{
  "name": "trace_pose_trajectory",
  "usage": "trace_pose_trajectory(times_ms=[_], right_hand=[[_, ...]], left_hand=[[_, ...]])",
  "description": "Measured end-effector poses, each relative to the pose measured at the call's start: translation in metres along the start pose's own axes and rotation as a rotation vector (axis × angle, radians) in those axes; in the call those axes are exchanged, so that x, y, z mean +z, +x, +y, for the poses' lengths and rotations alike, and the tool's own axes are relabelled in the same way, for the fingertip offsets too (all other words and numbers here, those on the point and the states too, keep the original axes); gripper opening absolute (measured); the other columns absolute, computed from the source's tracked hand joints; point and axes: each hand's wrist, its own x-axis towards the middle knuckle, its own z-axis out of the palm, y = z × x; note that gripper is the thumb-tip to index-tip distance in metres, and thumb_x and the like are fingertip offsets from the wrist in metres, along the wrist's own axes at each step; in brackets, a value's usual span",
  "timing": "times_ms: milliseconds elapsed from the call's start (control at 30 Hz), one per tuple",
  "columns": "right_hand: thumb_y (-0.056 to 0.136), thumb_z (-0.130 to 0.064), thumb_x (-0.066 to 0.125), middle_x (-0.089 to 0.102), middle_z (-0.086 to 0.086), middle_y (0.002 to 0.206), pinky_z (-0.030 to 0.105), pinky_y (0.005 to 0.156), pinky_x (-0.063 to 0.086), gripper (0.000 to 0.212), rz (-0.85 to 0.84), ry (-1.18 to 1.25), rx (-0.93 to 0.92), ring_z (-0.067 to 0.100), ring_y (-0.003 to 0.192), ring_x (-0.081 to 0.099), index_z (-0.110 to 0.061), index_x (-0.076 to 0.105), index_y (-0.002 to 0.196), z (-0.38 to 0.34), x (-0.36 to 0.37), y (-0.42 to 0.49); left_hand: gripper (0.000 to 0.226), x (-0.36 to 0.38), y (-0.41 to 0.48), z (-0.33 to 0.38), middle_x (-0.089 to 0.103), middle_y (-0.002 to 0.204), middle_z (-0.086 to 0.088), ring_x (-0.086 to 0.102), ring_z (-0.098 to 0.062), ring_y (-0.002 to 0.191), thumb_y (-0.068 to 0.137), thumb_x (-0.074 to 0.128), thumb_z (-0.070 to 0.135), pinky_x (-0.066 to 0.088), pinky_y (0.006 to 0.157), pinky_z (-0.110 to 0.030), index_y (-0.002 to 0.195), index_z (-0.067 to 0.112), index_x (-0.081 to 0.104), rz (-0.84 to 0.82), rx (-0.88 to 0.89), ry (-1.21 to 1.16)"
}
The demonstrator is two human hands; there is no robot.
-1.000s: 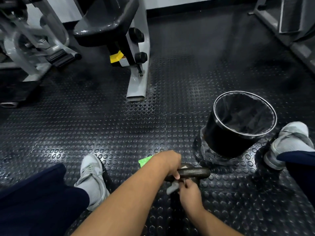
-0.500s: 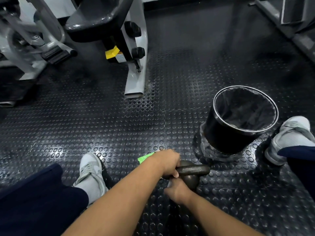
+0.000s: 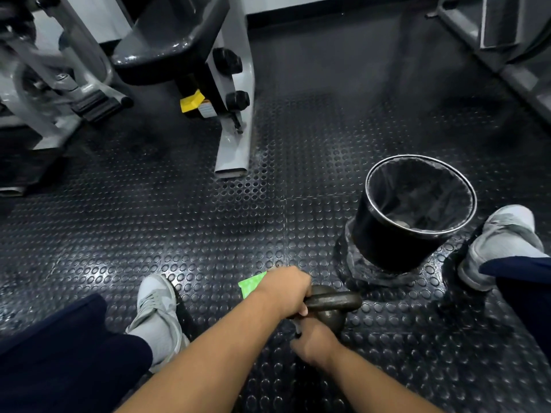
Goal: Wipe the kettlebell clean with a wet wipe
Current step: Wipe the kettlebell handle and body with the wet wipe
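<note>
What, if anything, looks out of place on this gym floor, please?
The bin is tilted, seated on a crumpled bag bunched under its base. A green packet lies loose on the floor beside the left hand.

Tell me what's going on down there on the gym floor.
A person seated on the studded black rubber floor is cleaning a small dark iron kettlebell. The left hand grips its handle to steady it, while the right hand presses against its near side; the wipe itself is barely visible. A green packet lies just behind the left hand, and a black lined waste bin stands to the right.
</note>
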Motion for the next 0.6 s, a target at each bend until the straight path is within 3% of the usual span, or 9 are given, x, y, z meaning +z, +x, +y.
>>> trace_pose_trajectory(times_ms=[33,100,200,267,367,500,533,600], right_hand=[[0.080,-0.021,0.059,0.068,0.005,0.087,0.035,0.087,0.054,0.018,0.023,0.096,0.011,0.026,0.084,0.064,-0.017,0.067,0.096,-0.007,0.004,-0.003],[0.074,-0.014,0.064,0.066,0.008,0.075,0.038,0.068,0.055,0.014,0.060,0.584,0.069,0.022,0.068,0.061,-0.013,0.063,0.088,-0.019,0.012,-0.006],[0.082,-0.004,0.068,0.064,0.005,0.073,0.028,0.055,0.050,0.023,0.044,1.307,0.162,0.012,0.058,0.057,-0.010,0.057,0.101,-0.026,0.018,-0.010],[0.090,-0.003,0.063,0.054,-0.005,0.059,0.023,0.051,0.047,0.022,0.090,1.507,0.239,0.004,0.046,0.042,-0.017,0.050,0.100,-0.025,0.017,-0.012],[0.094,0.001,0.057,0.051,-0.009,0.053,0.020,0.049,0.044,0.021,0.078,1.415,0.217,0.002,0.043,0.041,-0.018,0.049,0.092,-0.024,0.010,-0.013],[0.081,0.001,0.065,0.061,-0.001,0.059,0.028,0.051,0.049,0.013,0.036,0.916,0.119,0.009,0.049,0.056,-0.009,0.058,0.080,-0.013,0.007,-0.010],[0.075,-0.004,0.070,0.066,0.003,0.067,0.031,0.058,0.054,0.013,0.025,0.757,0.105,0.015,0.056,0.062,-0.008,0.060,0.082,-0.011,0.007,-0.011],[0.063,-0.023,0.076,0.071,0.005,0.088,0.036,0.079,0.059,0.040,0.008,0.446,0.068,0.022,0.079,0.069,-0.008,0.064,0.098,0.000,0.011,-0.002]], left_hand=[[0.029,0.000,-0.001,0.002,0.073,0.097,-0.009,0.069,-0.033,0.095,0.081,0.082,0.037,0.052,0.072,-0.035,0.104,0.018,0.077,0.010,-0.005,0.020],[0.028,0.000,-0.004,0.003,0.073,0.097,-0.011,0.069,-0.034,0.095,0.081,0.083,0.032,0.053,0.076,-0.036,0.104,0.016,0.077,0.031,-0.020,0.065],[0.020,0.005,-0.007,0.004,0.070,0.089,-0.010,0.070,-0.034,0.091,0.082,0.081,0.024,0.054,0.074,-0.037,0.098,0.014,0.075,0.037,-0.023,0.120],[0.017,0.006,-0.009,0.006,0.069,0.089,-0.010,0.070,-0.034,0.090,0.083,0.076,0.021,0.055,0.074,-0.038,0.098,0.013,0.074,0.050,-0.017,0.150],[0.016,0.006,-0.011,0.009,0.071,0.093,-0.012,0.070,-0.035,0.090,0.082,0.071,0.014,0.056,0.076,-0.039,0.098,0.011,0.074,0.072,-0.006,0.177],[0.016,0.006,-0.011,0.008,0.072,0.096,-0.013,0.071,-0.036,0.091,0.085,0.073,0.014,0.056,0.076,-0.040,0.101,0.010,0.075,0.056,-0.002,0.183],[0.016,0.006,-0.011,0.009,0.073,0.097,-0.013,0.071,-0.036,0.092,0.086,0.074,0.016,0.055,0.075,-0.040,0.102,0.010,0.074,0.051,-0.002,0.186],[0.017,0.006,-0.012,0.011,0.073,0.099,-0.013,0.071,-0.036,0.093,0.087,0.074,0.018,0.053,0.073,-0.039,0.103,0.010,0.074,0.053,0.001,0.184]])
